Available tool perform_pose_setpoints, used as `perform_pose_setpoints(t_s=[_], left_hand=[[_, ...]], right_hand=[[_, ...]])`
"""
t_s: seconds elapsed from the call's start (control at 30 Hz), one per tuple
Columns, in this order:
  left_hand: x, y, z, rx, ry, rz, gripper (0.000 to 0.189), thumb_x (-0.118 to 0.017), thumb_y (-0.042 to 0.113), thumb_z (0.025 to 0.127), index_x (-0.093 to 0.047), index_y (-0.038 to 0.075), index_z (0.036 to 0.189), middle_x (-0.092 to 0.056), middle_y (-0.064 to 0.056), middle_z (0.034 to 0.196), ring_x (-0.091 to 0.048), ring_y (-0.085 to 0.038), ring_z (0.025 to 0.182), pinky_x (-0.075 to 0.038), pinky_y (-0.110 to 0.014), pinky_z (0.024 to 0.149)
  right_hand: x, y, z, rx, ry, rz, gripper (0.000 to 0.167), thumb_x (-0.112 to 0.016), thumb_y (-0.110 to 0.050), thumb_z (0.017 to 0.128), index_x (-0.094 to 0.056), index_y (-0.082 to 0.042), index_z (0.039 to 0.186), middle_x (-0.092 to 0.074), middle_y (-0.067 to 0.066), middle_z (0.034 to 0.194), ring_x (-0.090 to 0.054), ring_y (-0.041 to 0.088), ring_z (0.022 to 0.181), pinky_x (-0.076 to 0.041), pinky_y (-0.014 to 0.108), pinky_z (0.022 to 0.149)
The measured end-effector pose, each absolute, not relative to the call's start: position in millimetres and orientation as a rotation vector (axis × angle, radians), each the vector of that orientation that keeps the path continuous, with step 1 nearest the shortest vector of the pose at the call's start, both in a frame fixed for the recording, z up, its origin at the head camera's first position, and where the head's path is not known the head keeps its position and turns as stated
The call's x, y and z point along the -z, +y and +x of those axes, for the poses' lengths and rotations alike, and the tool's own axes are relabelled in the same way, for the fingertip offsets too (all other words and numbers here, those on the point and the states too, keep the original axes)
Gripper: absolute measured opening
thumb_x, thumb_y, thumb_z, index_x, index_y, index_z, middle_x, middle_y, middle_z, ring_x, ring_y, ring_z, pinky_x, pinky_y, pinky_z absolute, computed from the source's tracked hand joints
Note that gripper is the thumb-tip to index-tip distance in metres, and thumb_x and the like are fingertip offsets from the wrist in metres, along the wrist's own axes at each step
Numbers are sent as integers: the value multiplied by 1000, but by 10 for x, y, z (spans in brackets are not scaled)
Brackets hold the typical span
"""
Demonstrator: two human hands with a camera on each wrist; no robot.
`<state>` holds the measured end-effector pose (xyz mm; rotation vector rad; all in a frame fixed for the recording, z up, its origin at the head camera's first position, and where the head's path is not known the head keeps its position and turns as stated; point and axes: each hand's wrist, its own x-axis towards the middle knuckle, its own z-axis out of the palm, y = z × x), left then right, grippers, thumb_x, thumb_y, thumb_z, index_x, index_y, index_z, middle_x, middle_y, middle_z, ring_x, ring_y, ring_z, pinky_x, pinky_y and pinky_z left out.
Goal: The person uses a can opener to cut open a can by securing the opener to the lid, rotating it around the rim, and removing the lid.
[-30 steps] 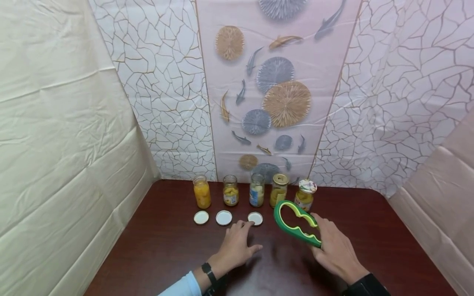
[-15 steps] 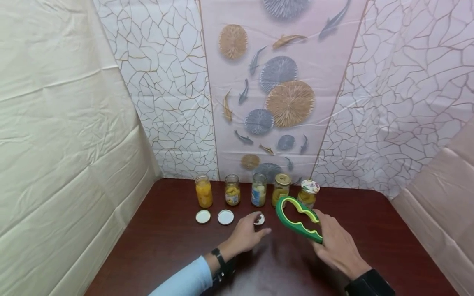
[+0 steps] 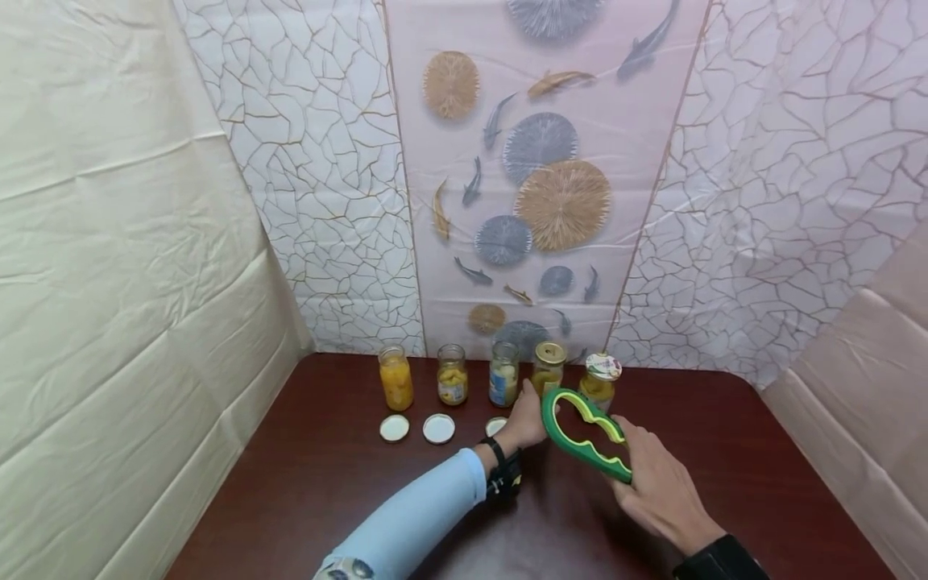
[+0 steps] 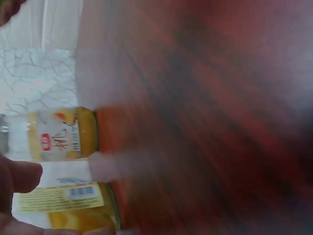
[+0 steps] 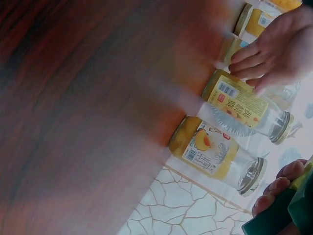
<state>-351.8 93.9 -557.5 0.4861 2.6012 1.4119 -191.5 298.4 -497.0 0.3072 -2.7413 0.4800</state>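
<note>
My left hand reaches in beside the gold-lidded jar of yellow fruit. In the right wrist view that left hand has its fingers extended close to the yellow-labelled jar; whether they touch it cannot be told. My right hand grips a green jar opener with a lime toothed inner edge, held above the table. Behind the opener stands a jar with a white patterned lid; this peach-labelled jar is also capped in the right wrist view.
Three lidless jars stand left of these: a tall orange one, a yellow one and a blue-labelled one. Before them lie white-lined lids, one partly hidden by my left hand. A patterned cloth hangs behind the dark table.
My left hand has moved right and forward, from near the loose lid in front of the blue-labelled jar to the gold-lidded jar. My right hand with the jar opener has stayed nearly still.
</note>
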Motion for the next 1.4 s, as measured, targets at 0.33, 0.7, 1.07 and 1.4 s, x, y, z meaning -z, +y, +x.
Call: perform_pose_setpoints(t_s=[0.33,0.7,1.07,1.4], left_hand=[[5521,1146,-3622,-1802,2586,183,65,-77,20,97,-49,5,153,-67,-20,140,-66,-39,127,-58,-53,104],[5259,976,-3405,-1836,2475,262,50,-83,21,94,-62,9,138,-70,-15,129,-69,-30,114,-60,-45,94],[5071,589,-2819,-1786,2375,361,45,-83,20,95,-65,22,136,-68,-6,133,-66,-26,121,-60,-43,92],[5015,271,-2379,-1775,2386,368,46,-87,31,92,-65,29,133,-63,-3,133,-62,-24,123,-56,-50,101]], right_hand=[[5018,2985,-1879,-492,-2751,293,79,-80,-24,87,-43,-9,156,-67,11,122,-63,25,107,-55,46,79],[5025,2981,-1856,-489,-2730,289,94,-79,-18,83,-33,-8,164,-65,18,130,-64,32,116,-56,52,83],[4895,2959,-1805,-524,-2690,269,90,-79,-23,88,-34,-9,164,-66,18,129,-64,33,115,-57,55,84],[4813,2939,-1815,-556,-2632,290,89,-81,-21,87,-37,-11,163,-66,15,127,-64,30,114,-56,54,82]])
